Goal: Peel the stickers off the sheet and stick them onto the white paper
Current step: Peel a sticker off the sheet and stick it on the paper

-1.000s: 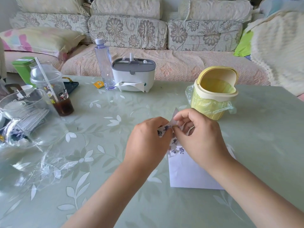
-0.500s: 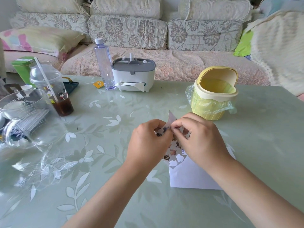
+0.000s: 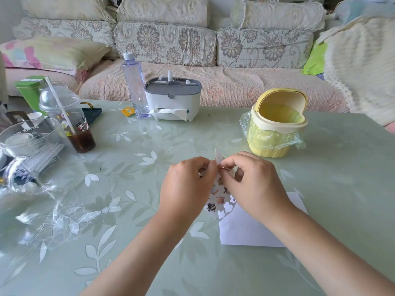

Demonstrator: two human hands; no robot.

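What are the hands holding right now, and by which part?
The left hand and right hand both pinch the sticker sheet near its top edge; its lower part is ungripped.

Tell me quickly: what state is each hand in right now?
Left hand: fingers curled, pinching the sticker sheet near its top.
Right hand: pinching the same sheet's top; whether it has a sticker cannot be told.
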